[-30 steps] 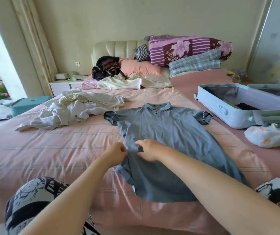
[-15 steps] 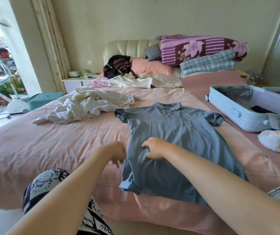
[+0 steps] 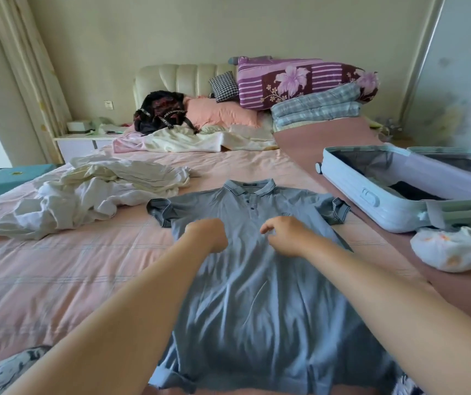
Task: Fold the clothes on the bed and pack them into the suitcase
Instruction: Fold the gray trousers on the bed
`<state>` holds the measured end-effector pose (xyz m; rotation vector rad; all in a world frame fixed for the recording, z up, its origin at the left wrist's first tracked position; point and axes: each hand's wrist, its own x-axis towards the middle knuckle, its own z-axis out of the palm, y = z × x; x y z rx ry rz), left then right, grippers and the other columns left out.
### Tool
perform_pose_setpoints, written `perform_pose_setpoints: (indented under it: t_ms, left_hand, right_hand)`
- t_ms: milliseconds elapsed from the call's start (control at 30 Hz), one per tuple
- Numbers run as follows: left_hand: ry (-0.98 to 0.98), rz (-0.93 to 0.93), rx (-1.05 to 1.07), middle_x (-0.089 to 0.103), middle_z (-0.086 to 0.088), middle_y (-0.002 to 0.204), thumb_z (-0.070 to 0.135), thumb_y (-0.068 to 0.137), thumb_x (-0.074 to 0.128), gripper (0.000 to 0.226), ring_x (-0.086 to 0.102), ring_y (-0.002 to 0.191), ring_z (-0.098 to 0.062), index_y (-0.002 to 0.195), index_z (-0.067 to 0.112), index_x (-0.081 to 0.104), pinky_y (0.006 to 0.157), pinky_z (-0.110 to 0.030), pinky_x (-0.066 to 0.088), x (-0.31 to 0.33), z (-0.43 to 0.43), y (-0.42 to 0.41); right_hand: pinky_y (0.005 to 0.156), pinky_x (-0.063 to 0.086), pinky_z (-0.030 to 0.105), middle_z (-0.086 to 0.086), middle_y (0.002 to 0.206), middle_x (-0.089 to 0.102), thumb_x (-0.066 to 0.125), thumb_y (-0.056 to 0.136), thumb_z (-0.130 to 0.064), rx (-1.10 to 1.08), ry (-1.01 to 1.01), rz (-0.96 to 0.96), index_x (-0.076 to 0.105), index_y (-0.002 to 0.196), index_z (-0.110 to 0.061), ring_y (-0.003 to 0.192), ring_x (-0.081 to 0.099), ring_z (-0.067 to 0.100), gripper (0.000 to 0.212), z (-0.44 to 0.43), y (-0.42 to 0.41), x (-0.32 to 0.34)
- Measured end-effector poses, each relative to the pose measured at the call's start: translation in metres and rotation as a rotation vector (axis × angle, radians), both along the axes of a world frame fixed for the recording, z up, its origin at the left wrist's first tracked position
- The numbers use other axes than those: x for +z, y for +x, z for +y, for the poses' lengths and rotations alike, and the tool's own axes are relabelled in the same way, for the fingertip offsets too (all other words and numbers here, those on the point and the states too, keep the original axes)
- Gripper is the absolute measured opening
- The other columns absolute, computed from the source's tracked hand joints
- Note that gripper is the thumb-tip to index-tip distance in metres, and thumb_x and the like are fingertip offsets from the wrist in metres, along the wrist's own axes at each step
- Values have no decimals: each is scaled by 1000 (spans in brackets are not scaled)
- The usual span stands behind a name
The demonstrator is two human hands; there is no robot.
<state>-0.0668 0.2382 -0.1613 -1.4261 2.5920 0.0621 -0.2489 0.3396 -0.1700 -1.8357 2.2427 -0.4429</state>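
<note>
Grey polo (image 3: 257, 295) flat on bed (image 3: 86, 266) w/ hem at near edge, suitcase (image 3: 371, 206) open far right; left hand (image 3: 207, 236) curled, can't tell if pinching cloth, right hand (image 3: 285, 238) loose, holding nothing, so an uneven tug could skew the fold or drag hem off.

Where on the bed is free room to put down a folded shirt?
Largest bare patch: the sheet left of the shirt, on the near side of the white pile. A smaller one lies beyond the collar, before the crumpled bedding. Crowded: the right side, with suitcase and bundle, and the head end.
</note>
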Motion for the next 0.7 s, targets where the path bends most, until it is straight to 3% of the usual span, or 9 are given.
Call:
perform_pose_setpoints:
  t_ms: [100,233,333,433,600,700]
  left_hand:
    - [-47,116,-57,64,-2,121,22,96,43,28,62,104,-29,116,21,63,85,-40,52,5,-11,-49]
    - [-55,284,-160,57,-2,135,22,98,41,39,56,120,-28,134,30,53,92,-36,46,0,-13,-117]
    - [-41,366,-246,54,0,137,22,98,40,40,55,121,-25,137,28,48,94,-38,47,-14,-16,-166]
    - [-19,409,-308,47,0,144,23,101,40,42,47,129,-24,143,26,42,98,-41,44,-25,-17,-208]
    - [-56,467,-389,43,-3,148,24,103,39,44,38,136,-25,146,20,38,103,-42,39,-36,-23,-261]
    - [-17,381,-434,28,0,159,35,102,40,54,26,145,-24,154,25,26,115,-45,28,-46,-26,-282]
  right_hand:
    - [90,49,33,2,128,66,47,96,-18,-142,-101,50,68,120,-28,111,63,24,33,-4,-58,4]
    - [82,51,36,8,116,69,45,98,-19,-442,-254,97,68,109,-16,102,64,30,25,-9,-131,-4]
    - [83,47,37,13,121,66,43,101,-39,-674,-148,121,63,119,-10,110,63,33,40,-14,-172,-15]
    - [80,45,36,10,124,65,45,95,-61,-663,-63,143,61,124,-13,113,62,30,58,-23,-197,-36]
    - [75,42,31,9,115,68,56,91,-30,-713,-144,69,67,111,-11,107,64,31,30,-20,-218,-44]
    - [76,47,33,11,119,67,54,92,-27,-745,-111,138,65,116,-9,107,64,31,31,-12,-227,-48]
